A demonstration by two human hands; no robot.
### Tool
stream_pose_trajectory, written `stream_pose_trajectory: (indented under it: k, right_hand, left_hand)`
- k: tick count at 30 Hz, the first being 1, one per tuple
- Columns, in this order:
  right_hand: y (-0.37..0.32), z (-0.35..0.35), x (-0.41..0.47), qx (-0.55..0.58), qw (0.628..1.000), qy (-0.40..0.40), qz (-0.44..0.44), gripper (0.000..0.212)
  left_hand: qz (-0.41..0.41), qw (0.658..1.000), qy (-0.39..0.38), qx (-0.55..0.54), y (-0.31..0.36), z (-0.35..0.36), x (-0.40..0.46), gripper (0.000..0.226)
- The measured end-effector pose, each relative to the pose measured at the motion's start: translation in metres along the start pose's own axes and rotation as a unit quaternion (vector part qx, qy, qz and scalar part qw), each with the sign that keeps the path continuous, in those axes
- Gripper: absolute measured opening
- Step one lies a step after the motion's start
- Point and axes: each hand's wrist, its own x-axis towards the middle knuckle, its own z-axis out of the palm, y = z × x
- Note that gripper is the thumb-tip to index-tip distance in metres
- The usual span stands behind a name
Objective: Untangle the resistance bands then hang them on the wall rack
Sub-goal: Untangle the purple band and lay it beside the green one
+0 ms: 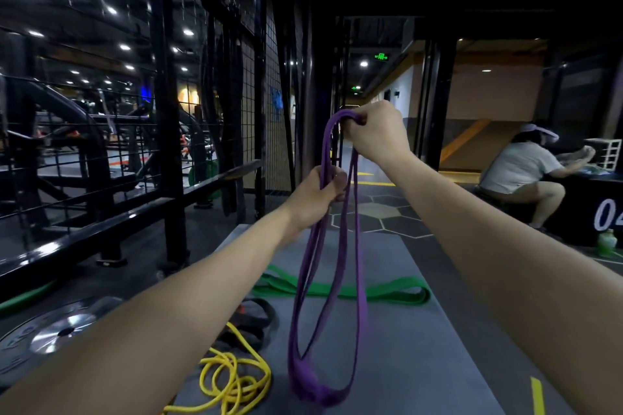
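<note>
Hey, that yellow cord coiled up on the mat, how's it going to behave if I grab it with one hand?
The yellow cord looks floppy: it lies in loose, overlapping coils, so it will probably sag and unravel when lifted. It seems thin, so likely light. Its loops cross each other near the black band, so they may snag or drag along.

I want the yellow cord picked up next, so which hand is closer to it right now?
Left. The left hand grips the purple band lower down, above the yellow cord on the mat. The right hand holds the band's top, higher and farther away.
</note>
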Motion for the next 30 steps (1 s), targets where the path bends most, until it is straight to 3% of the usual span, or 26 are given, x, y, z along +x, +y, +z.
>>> stream_pose_trajectory:
  k: [5, 8, 10, 12, 17, 21, 27, 30]
  right_hand:
    - [-0.006, 0.004, 0.001, 0.013, 1.000, -0.003, 0.016, 0.018]
    - [-0.006, 0.002, 0.000, 0.040, 0.998, -0.004, 0.037, 0.021]
    - [-0.001, -0.002, -0.002, 0.050, 0.997, 0.007, 0.058, 0.027]
    - [0.008, -0.010, -0.002, 0.055, 0.994, 0.029, 0.087, 0.028]
    - [0.045, -0.039, 0.004, 0.066, 0.979, 0.103, 0.162, 0.016]
    - [0.092, -0.053, -0.006, 0.013, 0.974, 0.113, 0.196, 0.019]
    - [0.186, -0.020, -0.045, -0.020, 0.952, 0.090, 0.293, 0.024]
    - [0.220, 0.018, -0.060, 0.010, 0.948, 0.048, 0.315, 0.035]
  left_hand:
    - [0.008, 0.999, -0.014, -0.044, -0.004, 0.007, 0.002, 0.049]
    - [0.012, 0.999, 0.026, -0.026, -0.006, 0.016, 0.001, 0.061]
    - [-0.001, 0.999, 0.039, -0.017, -0.010, 0.020, 0.000, 0.049]
    - [-0.018, 1.000, 0.015, 0.005, -0.022, 0.021, -0.003, 0.025]
    - [-0.070, 0.978, -0.122, 0.156, -0.086, 0.028, -0.024, 0.027]
    - [-0.100, 0.970, -0.146, 0.166, -0.120, 0.026, -0.021, 0.027]
    - [-0.110, 0.925, -0.171, 0.320, -0.149, -0.004, 0.015, 0.023]
    - [-0.079, 0.879, -0.171, 0.438, -0.160, -0.048, 0.045, 0.030]
